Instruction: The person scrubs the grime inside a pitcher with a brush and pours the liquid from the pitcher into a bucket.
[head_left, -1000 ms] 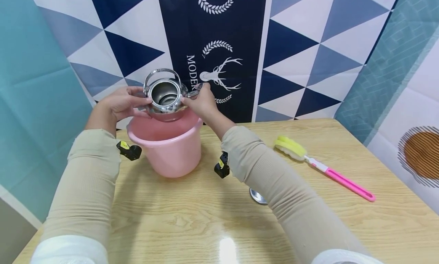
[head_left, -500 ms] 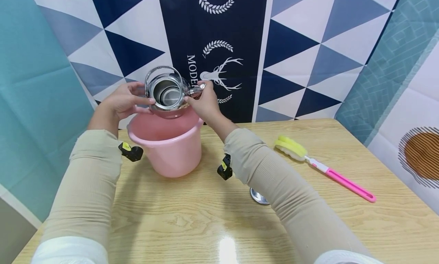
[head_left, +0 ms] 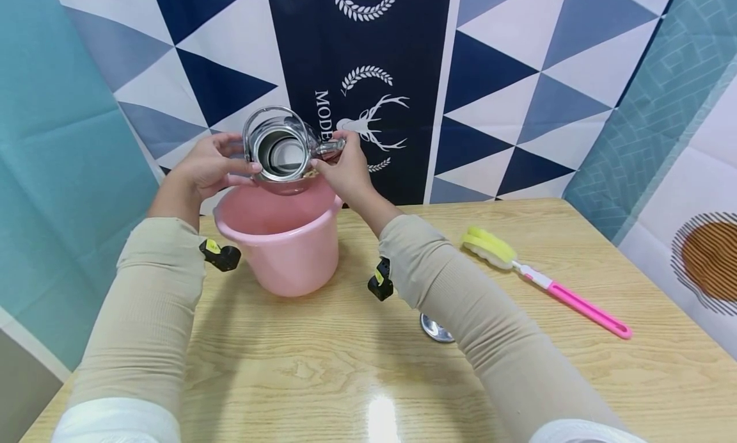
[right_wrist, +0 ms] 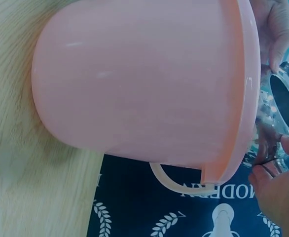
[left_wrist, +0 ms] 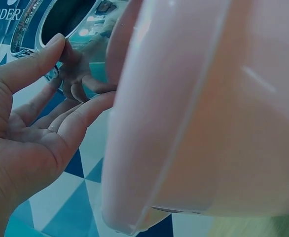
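Left of the frame's upper centre, the left hand (head_left: 210, 166) holds the tilted metal kettle (head_left: 283, 153); the right hand (head_left: 348, 169) pinches its spout (head_left: 329, 148) above the pink bucket (head_left: 296, 264).

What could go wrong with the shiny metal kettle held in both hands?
The shiny metal kettle might slip: the left hand holds its polished side mainly by the fingertips. Tilted close to the pink plastic bucket, it may bump that. Its hoop-shaped metal handle, arch ungripped, could swing.
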A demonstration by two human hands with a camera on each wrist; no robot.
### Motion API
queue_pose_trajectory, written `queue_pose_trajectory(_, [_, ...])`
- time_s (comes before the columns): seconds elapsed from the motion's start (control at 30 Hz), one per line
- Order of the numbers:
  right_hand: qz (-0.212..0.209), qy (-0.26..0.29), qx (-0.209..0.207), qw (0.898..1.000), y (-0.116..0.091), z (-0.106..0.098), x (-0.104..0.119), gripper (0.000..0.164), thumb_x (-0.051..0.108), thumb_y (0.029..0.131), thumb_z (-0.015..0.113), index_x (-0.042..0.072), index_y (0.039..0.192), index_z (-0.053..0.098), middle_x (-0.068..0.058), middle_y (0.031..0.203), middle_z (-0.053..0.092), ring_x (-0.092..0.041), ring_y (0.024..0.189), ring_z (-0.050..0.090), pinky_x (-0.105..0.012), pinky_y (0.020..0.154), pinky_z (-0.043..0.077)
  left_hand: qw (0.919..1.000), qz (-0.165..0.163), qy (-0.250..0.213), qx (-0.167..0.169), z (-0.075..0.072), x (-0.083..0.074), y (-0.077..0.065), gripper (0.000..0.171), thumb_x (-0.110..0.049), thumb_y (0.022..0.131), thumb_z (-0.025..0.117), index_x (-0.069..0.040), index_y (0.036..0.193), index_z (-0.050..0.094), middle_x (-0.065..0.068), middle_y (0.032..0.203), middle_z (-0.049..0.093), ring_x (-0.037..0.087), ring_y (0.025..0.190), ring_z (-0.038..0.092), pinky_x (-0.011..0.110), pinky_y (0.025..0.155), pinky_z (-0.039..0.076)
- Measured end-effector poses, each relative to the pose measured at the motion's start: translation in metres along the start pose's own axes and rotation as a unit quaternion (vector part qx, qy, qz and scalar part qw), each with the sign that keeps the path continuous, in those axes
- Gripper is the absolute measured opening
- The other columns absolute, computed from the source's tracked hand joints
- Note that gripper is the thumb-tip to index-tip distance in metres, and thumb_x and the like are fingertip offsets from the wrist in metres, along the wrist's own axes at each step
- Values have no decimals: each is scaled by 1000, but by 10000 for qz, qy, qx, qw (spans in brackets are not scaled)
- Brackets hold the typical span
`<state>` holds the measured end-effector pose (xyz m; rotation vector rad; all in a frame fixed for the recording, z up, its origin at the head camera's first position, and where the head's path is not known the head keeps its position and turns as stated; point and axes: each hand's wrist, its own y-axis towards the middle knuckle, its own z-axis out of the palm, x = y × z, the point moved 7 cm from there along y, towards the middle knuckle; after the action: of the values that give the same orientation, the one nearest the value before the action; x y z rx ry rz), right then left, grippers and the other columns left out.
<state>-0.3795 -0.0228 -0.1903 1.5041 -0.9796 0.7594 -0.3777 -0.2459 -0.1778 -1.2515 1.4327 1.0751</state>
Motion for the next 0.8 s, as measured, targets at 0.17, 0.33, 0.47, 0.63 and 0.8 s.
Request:
queue_pose_trajectory(0.17, [-57, 84, 19, 9999, 1, -1, 1, 59, 1, 85, 74, 0, 132, 38, -17, 107, 64, -22, 96, 64, -20, 82, 53, 10000, -9, -7, -36, 0, -1, -1, 94, 4, 82, 75, -14, 156, 20, 12, 157, 25, 29, 123, 49, 33, 82, 58])
queue_pose_trajectory(0.33, [-98, 168, 63, 9998, 1, -2, 2, 59, 0, 85, 73, 1, 132, 38, -17, 107, 64, -22, 96, 64, -20, 82, 53, 9999, 32, -122, -88, 0, -1, -2, 92, 7, 80, 76, -14, 154, 25, 11, 156, 29, 30, 123, 49, 32, 80, 58])
queue_pose_trajectory(0.47, [-116, 226, 126, 9996, 1, -2, 1, 57, -1, 86, 72, 1, 132, 38, -17, 109, 63, -21, 97, 64, -19, 84, 53, 9998, 58, -162, -123, 0, -1, -2, 91, 7, 79, 76, -14, 153, 27, 11, 155, 30, 30, 121, 51, 33, 80, 58])
queue_pose_trajectory(0.63, [-139, -23, 165, 9998, 3, -3, 2, 44, 8, 96, 62, 2, 134, 40, -14, 108, 60, -18, 95, 58, -21, 83, 49, 9998, 61, -113, -122, 1, -1, -3, 92, 6, 80, 76, -14, 154, 26, 11, 156, 29, 25, 114, 56, 33, 80, 58])
queue_pose_trajectory(0.8, [-150, 486, 332, 9982, 5, -2, 4, 36, 14, 106, 40, -2, 138, 38, -17, 118, 55, -28, 103, 55, -28, 94, 49, 9999, 24, -121, -116, -1, 2, -3, 94, 6, 81, 75, -15, 155, 21, 13, 156, 28, 21, 107, 59, 34, 80, 58])
